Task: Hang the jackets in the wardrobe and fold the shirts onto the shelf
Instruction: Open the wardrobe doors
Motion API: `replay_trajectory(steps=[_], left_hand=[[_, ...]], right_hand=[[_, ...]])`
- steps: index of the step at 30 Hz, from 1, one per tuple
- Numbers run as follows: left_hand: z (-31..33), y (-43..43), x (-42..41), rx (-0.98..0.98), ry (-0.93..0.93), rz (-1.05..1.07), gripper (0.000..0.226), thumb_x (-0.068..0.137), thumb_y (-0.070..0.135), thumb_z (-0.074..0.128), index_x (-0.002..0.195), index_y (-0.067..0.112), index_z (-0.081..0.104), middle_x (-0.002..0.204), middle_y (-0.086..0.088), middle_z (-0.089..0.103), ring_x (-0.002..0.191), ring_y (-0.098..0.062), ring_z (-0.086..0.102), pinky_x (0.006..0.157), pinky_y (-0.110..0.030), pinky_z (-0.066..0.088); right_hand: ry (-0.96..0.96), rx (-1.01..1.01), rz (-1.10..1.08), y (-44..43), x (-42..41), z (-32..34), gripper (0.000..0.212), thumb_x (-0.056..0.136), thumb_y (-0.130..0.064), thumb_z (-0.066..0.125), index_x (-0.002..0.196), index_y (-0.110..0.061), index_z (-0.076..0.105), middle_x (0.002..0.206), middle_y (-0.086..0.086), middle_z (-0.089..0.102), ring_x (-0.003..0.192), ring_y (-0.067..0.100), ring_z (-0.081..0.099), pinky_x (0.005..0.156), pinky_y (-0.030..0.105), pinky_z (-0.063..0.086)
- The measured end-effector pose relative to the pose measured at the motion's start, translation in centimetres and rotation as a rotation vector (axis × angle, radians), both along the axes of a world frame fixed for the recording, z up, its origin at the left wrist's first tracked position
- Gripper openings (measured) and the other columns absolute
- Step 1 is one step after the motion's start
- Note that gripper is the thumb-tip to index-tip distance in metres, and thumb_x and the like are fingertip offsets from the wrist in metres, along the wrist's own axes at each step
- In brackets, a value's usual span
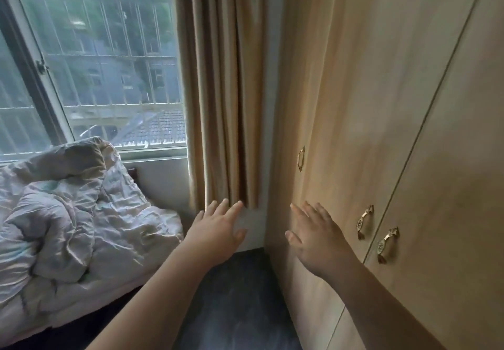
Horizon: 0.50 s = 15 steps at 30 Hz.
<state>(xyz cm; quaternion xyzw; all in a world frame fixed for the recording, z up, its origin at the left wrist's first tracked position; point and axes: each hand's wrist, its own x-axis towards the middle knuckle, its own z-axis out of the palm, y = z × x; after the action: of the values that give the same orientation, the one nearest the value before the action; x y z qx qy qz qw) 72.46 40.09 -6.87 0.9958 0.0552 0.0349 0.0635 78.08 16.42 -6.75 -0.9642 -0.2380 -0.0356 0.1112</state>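
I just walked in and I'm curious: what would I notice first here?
Two bare arms reach forward, the left hand open near the beige curtain, the right hand spread by the closed wooden wardrobe on the right. A crumpled white quilt sits left, under the window.

Soft daylight from window [90, 58]; slight blur, edges bowed.

Bed [114, 276]: we see a crumpled white quilt [68, 213] on it.
Floor [231, 308]: we see it dark, beside the bed.
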Motion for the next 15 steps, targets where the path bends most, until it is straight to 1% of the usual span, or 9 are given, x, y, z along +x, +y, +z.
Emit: replay_trajectory(steps=[5, 10, 15], left_hand=[[-0.7, -1.4, 9.9, -0.013, 0.046, -0.08, 0.069, 0.099, 0.056, 0.035, 0.157, 0.035, 0.003, 0.167, 0.001, 0.007, 0.153, -0.025, 0.004, 0.123, -0.047, 0.013], [-0.8, -3.3, 19.1, 0.021, 0.091, -0.229, 0.07, 0.1, 0.057, 0.033, 0.157, 0.032, 0.002, 0.166, -0.001, 0.007, 0.153, -0.027, 0.004, 0.123, -0.048, 0.014], [-1.9, -5.8, 26.6, 0.016, 0.095, -0.344, 0.068, 0.099, 0.058, 0.032, 0.157, 0.033, 0.005, 0.165, 0.0, 0.011, 0.152, -0.027, 0.008, 0.122, -0.05, 0.017]], right_hand=[[0.034, 0.01, -0.085, -0.5, 6.9, -1.6, 0.065, 0.101, -0.052, 0.03, 0.158, -0.029, 0.007, 0.167, -0.001, 0.007, 0.153, 0.023, 0.0, 0.124, 0.039, 0.008], [0.053, 0.032, -0.182, -1.8, 13.8, -2.0, 0.065, 0.102, -0.052, 0.03, 0.158, -0.03, 0.006, 0.167, -0.001, 0.006, 0.153, 0.024, -0.001, 0.124, 0.039, 0.008], [0.034, 0.03, -0.297, -3.6, 16.4, -2.0, 0.066, 0.101, -0.054, 0.031, 0.158, -0.033, 0.006, 0.167, -0.003, 0.005, 0.153, 0.022, 0.0, 0.124, 0.04, 0.006]])
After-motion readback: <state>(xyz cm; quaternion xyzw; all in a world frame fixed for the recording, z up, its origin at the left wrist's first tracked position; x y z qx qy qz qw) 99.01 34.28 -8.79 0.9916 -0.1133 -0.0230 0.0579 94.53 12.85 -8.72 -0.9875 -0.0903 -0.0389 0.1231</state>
